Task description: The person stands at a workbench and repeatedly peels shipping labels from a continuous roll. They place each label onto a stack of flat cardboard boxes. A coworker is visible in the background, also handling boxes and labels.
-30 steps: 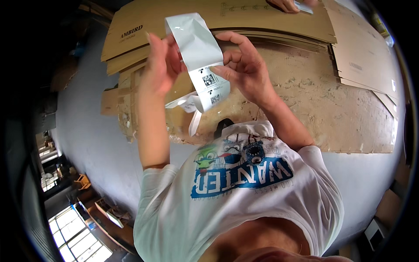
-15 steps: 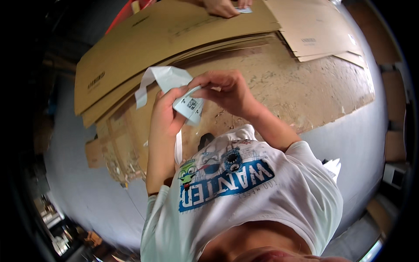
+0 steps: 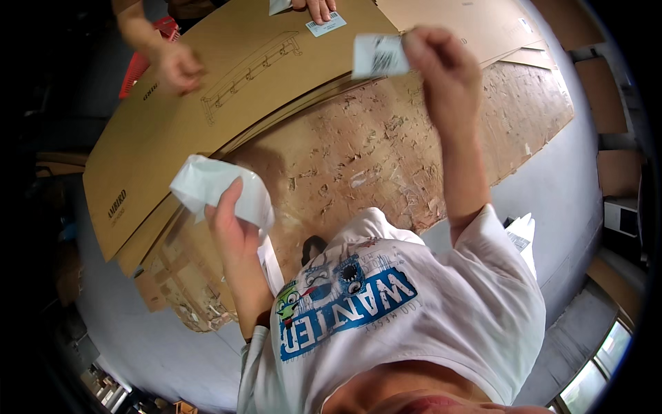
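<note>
While gripped: one label (image 3: 378, 55), one backing strip (image 3: 219, 185).

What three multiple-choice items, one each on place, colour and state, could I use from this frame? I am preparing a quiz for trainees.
1. Where is the label in the right hand?
A. Raised over the cardboard stack
B. On the floor
C. On the shirt

2. What colour is the crumpled backing strip in the left hand?
A. Red
B. White
C. Black

3. What state is the top cardboard sheet in?
A. Rolled up
B. Torn in half
C. Lying flat with a small label stuck on it

Answers: 1 A, the label is pinched above the cardboard stack. 2 B, the backing strip is white. 3 C, the top cardboard sheet lies flat and bears a small label.
</note>
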Motion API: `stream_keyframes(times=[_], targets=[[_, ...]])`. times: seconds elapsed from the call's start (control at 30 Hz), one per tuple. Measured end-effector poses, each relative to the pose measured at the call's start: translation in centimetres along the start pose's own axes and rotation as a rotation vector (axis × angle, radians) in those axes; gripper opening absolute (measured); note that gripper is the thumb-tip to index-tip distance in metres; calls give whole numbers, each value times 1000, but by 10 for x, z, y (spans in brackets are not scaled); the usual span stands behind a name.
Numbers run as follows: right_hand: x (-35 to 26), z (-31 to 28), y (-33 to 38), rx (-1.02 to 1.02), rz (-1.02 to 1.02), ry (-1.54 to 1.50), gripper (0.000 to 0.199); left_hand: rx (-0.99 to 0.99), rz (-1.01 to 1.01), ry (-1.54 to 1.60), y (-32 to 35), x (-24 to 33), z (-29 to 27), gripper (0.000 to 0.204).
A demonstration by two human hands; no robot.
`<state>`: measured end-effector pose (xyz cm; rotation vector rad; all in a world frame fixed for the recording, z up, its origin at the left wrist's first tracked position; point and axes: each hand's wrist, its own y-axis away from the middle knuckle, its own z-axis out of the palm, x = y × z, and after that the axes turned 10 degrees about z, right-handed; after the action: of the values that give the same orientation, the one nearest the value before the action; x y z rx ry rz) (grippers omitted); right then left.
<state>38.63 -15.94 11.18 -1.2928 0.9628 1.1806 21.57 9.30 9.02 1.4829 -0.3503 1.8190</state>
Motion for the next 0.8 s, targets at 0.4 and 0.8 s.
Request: stream_keyframes(times=[0.4, 0.8], targets=[[35, 39, -98, -209, 551, 561, 12, 104, -16, 37, -20, -10, -32, 39], [77, 28, -113, -215, 313, 624, 13, 39, -41, 64, -30, -21, -47, 37]])
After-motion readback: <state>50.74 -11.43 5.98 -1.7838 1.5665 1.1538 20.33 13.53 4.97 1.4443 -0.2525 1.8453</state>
